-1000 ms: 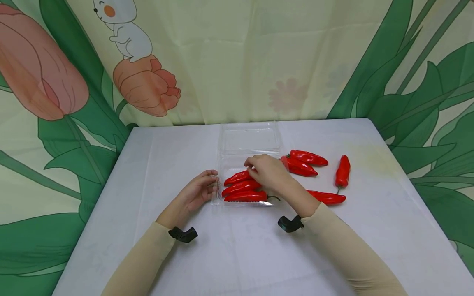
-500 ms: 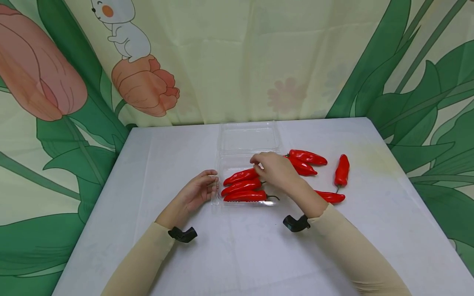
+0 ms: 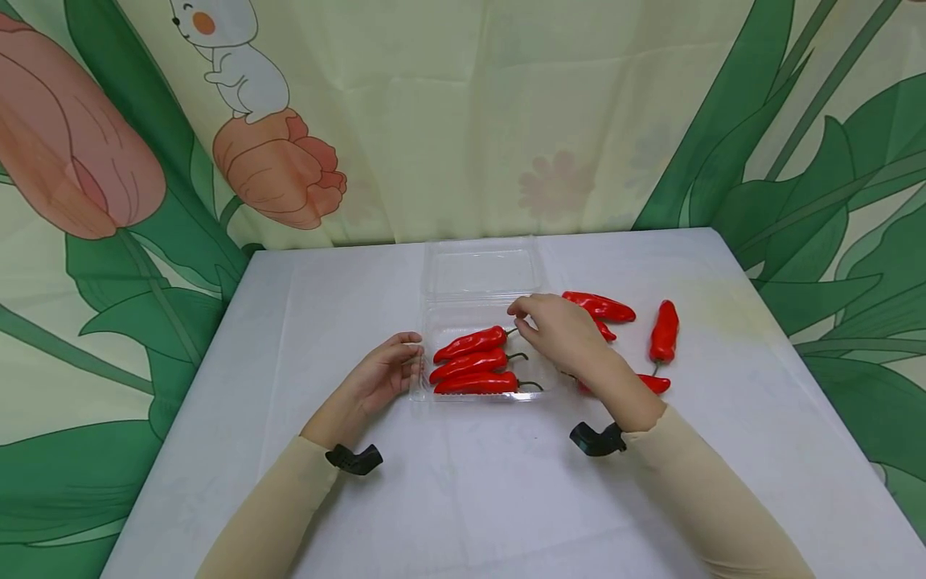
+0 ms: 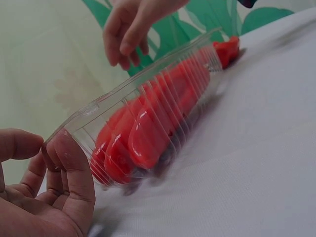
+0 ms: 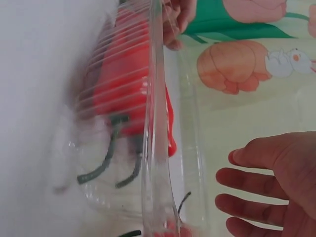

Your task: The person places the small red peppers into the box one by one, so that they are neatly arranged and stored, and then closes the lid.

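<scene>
Three red chili peppers (image 3: 473, 343) with green stems lie side by side in a clear plastic clamshell box (image 3: 463, 318), their stems toward the right. My left hand (image 3: 379, 378) is at the box's left side; in the left wrist view its thumb and a finger pinch the rim (image 4: 94, 109). Over the right part of the box hovers my right hand (image 3: 567, 330), holding nothing. Its fingers (image 5: 252, 210) look loosely extended in the right wrist view, apart from the box wall. The right forearm partly hides some peppers behind it.
More red peppers lie loose right of the box: one at the back (image 3: 600, 306), one standing lengthwise (image 3: 664, 332), one partly behind the forearm (image 3: 654, 383). The box's lid (image 3: 483, 269) lies open toward the back edge. A printed curtain (image 3: 434, 121) hangs behind the white table.
My right hand has moved right, away from the peppers in the box, uncovering the backmost one and its stem. The left hand stays at the box's left edge.
</scene>
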Demonstrator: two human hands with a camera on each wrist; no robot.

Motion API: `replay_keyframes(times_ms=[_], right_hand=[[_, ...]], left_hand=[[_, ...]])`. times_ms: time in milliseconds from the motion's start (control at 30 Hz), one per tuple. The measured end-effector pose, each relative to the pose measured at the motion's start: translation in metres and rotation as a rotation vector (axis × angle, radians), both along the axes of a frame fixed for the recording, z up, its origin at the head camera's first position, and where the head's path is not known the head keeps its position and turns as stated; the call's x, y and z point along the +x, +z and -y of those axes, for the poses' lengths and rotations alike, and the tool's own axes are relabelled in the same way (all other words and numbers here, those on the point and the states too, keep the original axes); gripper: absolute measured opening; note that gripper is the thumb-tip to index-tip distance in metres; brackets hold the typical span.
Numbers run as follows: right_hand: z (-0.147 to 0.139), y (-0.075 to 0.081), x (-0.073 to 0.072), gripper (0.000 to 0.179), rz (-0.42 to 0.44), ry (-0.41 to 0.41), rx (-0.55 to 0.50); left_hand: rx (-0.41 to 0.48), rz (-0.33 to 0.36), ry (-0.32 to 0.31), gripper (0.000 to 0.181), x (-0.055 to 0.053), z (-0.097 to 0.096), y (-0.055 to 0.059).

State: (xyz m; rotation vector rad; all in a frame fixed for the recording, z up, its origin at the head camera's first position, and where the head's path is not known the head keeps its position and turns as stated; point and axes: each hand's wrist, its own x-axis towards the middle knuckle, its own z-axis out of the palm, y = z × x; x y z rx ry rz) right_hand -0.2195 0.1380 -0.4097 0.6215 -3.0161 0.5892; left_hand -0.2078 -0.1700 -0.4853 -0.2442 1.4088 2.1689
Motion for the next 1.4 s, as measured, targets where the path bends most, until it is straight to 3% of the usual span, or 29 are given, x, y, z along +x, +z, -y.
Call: replay_keyframes(times_ms=[433,967,1400], right_hand=[[-0.041,0.006,0.013,0.028,0.001,-0.069,-0.024],[-0.084,-0.004,0.035,0.043,0.077,-0.166,0.026],[-0.101,-0.021,0.051,0.038,0.096,-0.175,0.037]], left_hand=[[-0.007,-0.001,-0.005,0.018,-0.001,0.0,-0.001],[-0.007,-0.002,-0.009,0.018,-0.001,0.0,0.001],[-0.008,0.001,-0.01,0.017,0.0,0.0,0.002]])
